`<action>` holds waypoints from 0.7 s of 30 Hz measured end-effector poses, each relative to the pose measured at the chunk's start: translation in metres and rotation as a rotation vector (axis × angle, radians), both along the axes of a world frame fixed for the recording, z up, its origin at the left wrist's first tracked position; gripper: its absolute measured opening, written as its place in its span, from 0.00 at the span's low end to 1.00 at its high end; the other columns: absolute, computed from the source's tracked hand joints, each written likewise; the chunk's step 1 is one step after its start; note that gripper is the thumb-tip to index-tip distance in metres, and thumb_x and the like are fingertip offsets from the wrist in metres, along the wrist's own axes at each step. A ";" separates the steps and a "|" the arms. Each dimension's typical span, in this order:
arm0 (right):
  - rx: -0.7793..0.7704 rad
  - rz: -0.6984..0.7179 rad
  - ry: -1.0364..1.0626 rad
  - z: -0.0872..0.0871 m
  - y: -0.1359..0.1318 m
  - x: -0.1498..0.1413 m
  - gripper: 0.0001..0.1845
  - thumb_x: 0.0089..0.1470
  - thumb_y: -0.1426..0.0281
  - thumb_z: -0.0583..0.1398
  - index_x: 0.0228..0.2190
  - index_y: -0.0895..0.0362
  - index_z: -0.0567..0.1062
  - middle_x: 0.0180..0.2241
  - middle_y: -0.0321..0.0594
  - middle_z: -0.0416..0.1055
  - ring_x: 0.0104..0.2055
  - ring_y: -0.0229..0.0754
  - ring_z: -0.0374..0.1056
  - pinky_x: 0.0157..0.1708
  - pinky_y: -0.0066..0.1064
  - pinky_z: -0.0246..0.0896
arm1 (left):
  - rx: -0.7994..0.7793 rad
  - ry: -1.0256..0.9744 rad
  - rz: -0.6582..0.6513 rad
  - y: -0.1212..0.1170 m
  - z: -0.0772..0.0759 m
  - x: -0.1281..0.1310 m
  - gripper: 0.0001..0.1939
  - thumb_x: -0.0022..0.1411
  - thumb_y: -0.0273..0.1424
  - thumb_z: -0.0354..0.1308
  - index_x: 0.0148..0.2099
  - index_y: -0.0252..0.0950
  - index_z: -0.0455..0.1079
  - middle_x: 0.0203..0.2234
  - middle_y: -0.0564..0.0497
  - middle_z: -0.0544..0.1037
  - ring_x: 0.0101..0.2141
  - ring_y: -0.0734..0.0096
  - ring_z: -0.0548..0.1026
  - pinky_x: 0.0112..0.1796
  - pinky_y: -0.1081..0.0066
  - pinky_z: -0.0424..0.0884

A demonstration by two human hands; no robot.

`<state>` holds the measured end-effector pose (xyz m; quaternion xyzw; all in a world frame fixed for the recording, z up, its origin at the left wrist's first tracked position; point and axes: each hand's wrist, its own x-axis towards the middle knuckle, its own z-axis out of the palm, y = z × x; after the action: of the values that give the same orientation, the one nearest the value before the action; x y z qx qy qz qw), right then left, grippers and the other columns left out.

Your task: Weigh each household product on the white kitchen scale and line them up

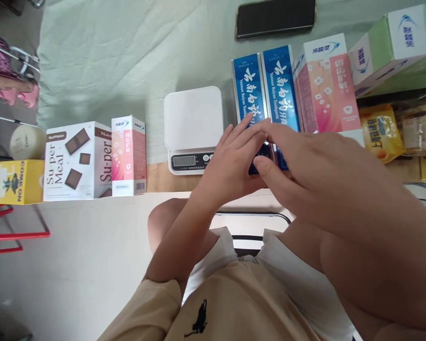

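My left hand [230, 163] is over the table edge with its fingers stretched out, just right of a white digital kitchen scale [193, 118]. My right hand [305, 166] meets it from the right; its index finger lies across the left fingertips and its thumb stands apart. Both hands cover the lower part of two blue toothpaste boxes, the left box [249, 87] and the right box [279, 83]. Between thumb and fingers shows a dark patch that I cannot make out. A pink toothpaste box [328, 90] stands beside the right hand. Nothing rests on the scale's plate.
A black phone [276, 18] lies at the back. On the right are a green toothpaste box [386, 52] and a yellow snack packet [379, 132]. Leftward stand a second pink box [123, 156], a white Su-per Meal box [78, 161] and a yellow box [16, 182]. Red metal legs [17, 234] show below left.
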<state>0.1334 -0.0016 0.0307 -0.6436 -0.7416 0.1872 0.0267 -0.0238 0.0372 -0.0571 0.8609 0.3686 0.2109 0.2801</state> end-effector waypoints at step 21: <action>-0.076 0.340 0.311 -0.031 0.022 -0.148 0.16 0.63 0.63 0.52 0.43 0.57 0.76 0.40 0.45 0.79 0.35 0.45 0.73 0.32 0.37 0.65 | -0.439 0.088 1.031 0.007 0.052 -0.137 0.26 0.64 0.37 0.62 0.63 0.46 0.67 0.71 0.46 0.62 0.74 0.46 0.54 0.73 0.36 0.51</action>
<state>-0.0145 0.0209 -0.0003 -0.4732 -0.8189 0.3136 0.0844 -0.1607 0.0437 -0.0055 0.4990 0.7882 0.2027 0.2977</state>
